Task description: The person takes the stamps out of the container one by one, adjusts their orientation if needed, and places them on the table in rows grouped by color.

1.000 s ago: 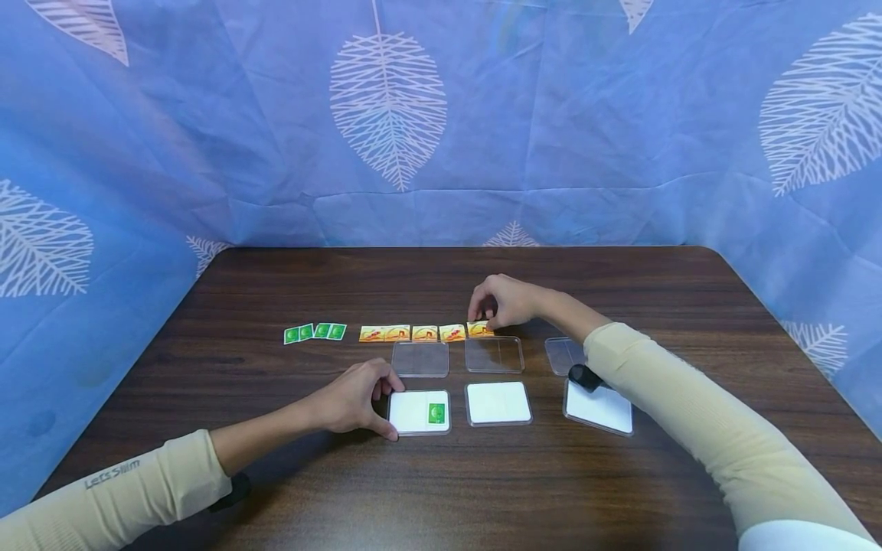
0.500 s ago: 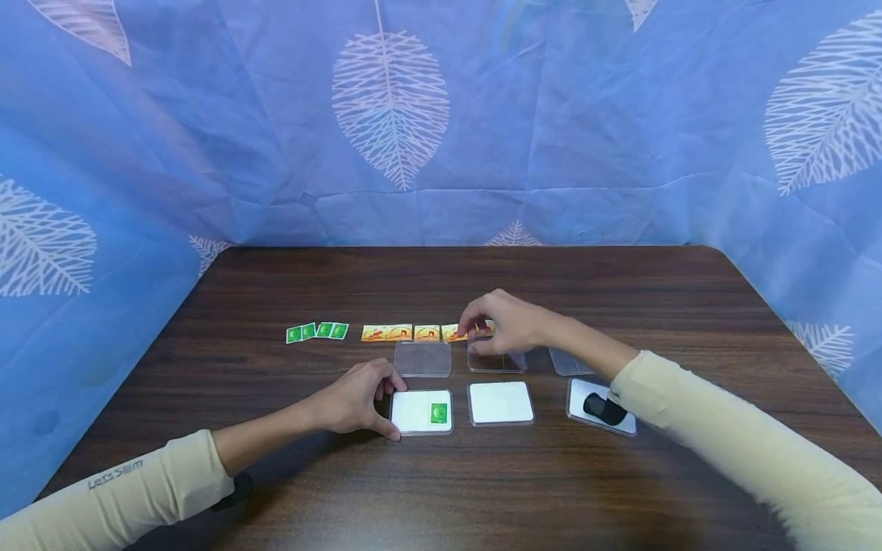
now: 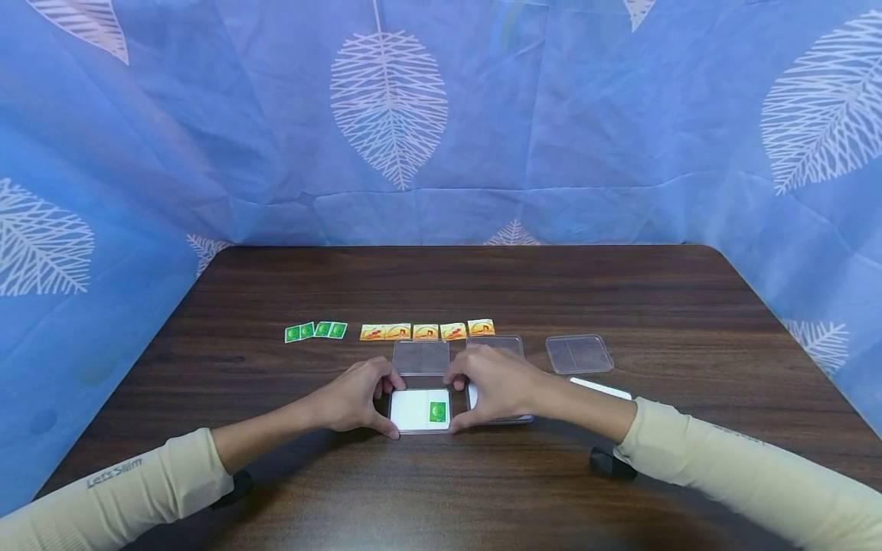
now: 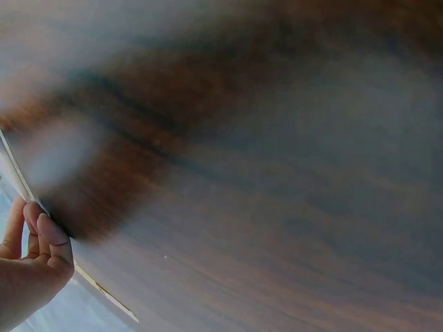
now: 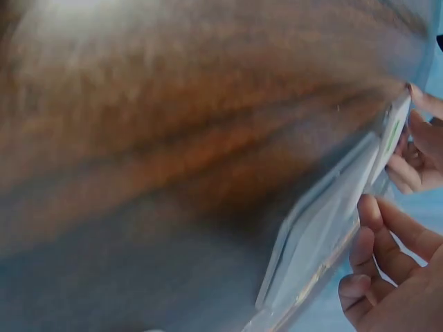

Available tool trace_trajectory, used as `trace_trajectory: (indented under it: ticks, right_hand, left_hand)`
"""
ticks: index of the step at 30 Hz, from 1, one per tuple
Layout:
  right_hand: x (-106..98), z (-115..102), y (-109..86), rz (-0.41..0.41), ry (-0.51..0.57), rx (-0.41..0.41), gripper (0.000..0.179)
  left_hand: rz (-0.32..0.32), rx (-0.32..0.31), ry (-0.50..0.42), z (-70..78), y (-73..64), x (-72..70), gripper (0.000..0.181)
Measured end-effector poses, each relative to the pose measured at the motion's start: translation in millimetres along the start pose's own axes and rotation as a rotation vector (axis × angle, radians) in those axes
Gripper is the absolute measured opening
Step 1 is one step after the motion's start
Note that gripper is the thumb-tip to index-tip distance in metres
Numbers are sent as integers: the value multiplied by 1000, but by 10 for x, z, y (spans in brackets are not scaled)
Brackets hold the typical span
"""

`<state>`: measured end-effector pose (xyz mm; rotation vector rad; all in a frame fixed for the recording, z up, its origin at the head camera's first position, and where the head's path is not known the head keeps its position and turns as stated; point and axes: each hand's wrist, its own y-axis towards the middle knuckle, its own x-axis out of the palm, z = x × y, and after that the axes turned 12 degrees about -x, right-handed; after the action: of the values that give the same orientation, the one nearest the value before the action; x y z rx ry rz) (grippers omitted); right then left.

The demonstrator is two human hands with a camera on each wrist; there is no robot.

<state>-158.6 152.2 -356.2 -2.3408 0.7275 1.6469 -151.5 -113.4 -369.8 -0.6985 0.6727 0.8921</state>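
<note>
In the head view a flat clear case (image 3: 412,410) with a white insert lies at the table's middle, a green stamp (image 3: 437,412) at its right side. My left hand (image 3: 358,398) grips its left end, thumb at the near corner and fingers at the far one. At its right end my right hand (image 3: 498,386) sets thumb and forefinger round the near and far corners. That hand overlaps a second white-filled case (image 3: 472,396). The right wrist view shows the fingertips (image 5: 370,211) close to the case end, with the left hand (image 5: 422,142) beyond.
Behind stand three clear lids (image 3: 420,358) in a row, the middle one partly hidden. Farther back lie several green stamps (image 3: 315,330) and several orange-yellow stamps (image 3: 426,332). A third white-filled case (image 3: 601,388) is mostly covered by the right forearm. Blue leaf-patterned cloth (image 3: 427,214) encloses the table.
My right hand has left the rightmost orange-yellow stamp and come toward me and left to the case's right end. The left hand has kept its hold. The stamps remain in their rows.
</note>
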Motion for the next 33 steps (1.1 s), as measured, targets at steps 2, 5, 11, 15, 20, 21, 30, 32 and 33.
trace_trajectory:
  ticks: [2, 5, 11, 15, 20, 21, 30, 32, 33]
  right_hand:
    - [21, -19, 8, -10, -10, 12, 54]
    - [46, -38, 22, -18, -19, 25, 53]
    - [94, -44, 41, -15, 4, 55, 44]
    - [97, -44, 46, -13, 39, 77, 43]
    - [87, -37, 55, -19, 75, 100, 42]
    - [86, -36, 56, -20, 77, 103, 42]
    - [97, -54, 63, -9, 72, 103, 42]
    - [102, -55, 66, -10, 72, 108, 41]
    - [105, -55, 67, -11, 72, 109, 41]
  left_hand:
    - [-2, -3, -1, 1, 2, 1, 51]
    - [-5, -10, 1, 4, 6, 3, 51]
    - [-14, -26, 16, 35, 0, -6, 52]
    - [-18, -7, 54, 96, 2, -34, 53]
    - [66, 135, 41, 211, 69, -14, 35]
    - [82, 161, 29, 230, 90, 4, 29]
    - [83, 215, -30, 313, 225, 191, 18]
    - [76, 208, -29, 331, 230, 213, 19]
    - [75, 209, -22, 335, 234, 221, 19]
